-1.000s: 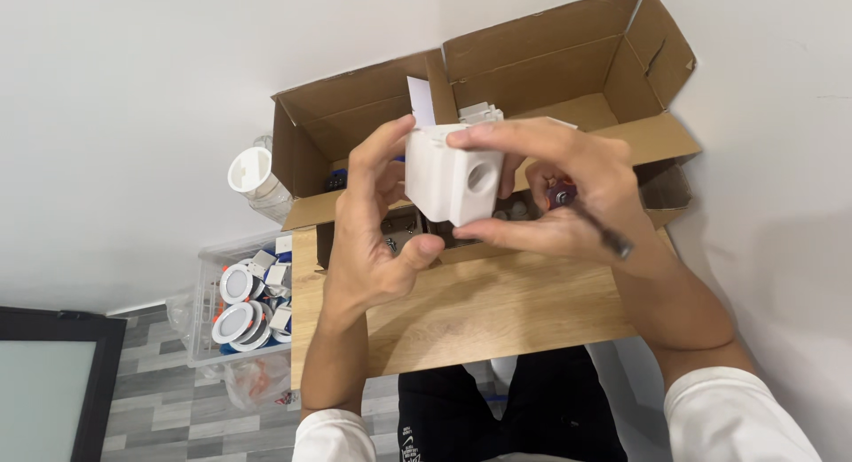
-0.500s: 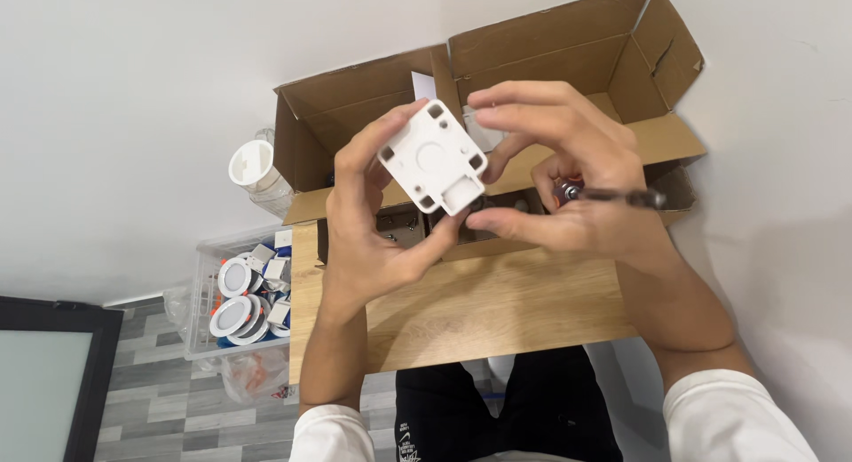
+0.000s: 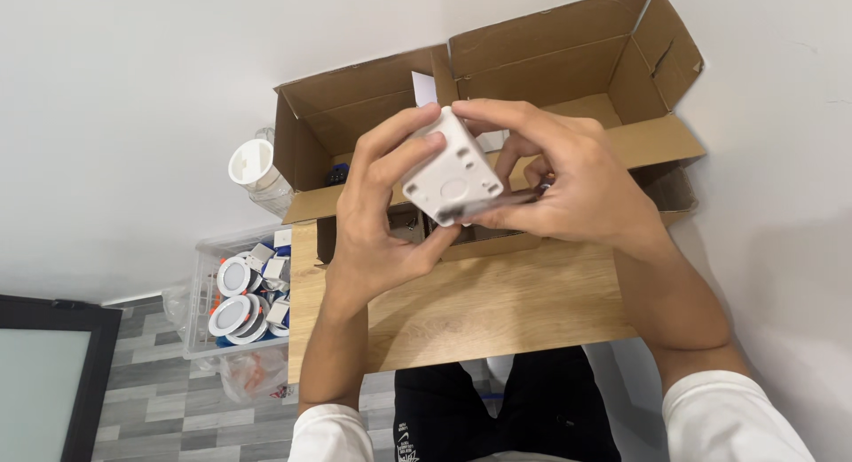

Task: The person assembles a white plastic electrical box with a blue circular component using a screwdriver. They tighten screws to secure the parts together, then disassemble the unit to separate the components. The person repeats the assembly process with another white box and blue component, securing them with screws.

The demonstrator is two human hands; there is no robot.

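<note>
At the top of the frame I see two open cardboard boxes (image 3: 568, 63) standing side by side against a white wall, flaps raised. Below them the wooden worktop (image 3: 497, 307) fills the centre, its front edge meeting my dark trousers at the bottom. In the lower left corner sits a dark framed panel (image 3: 44, 378) on the grey floor. Just right of it, left of the worktop, a clear plastic bin (image 3: 202, 324) holds round white fittings (image 3: 232, 276). Above the bin, a white cup-shaped container (image 3: 251, 165) stands beside the left box. In the centre, in front of the boxes and above the worktop, my right hand (image 3: 581, 182) and my left hand (image 3: 386, 222) both grip a small white square plastic device (image 3: 451, 171), tilted, its flat back with round marks facing the camera. My right hand also closes around a thin dark tool (image 3: 519, 196), mostly hidden behind the device.
</note>
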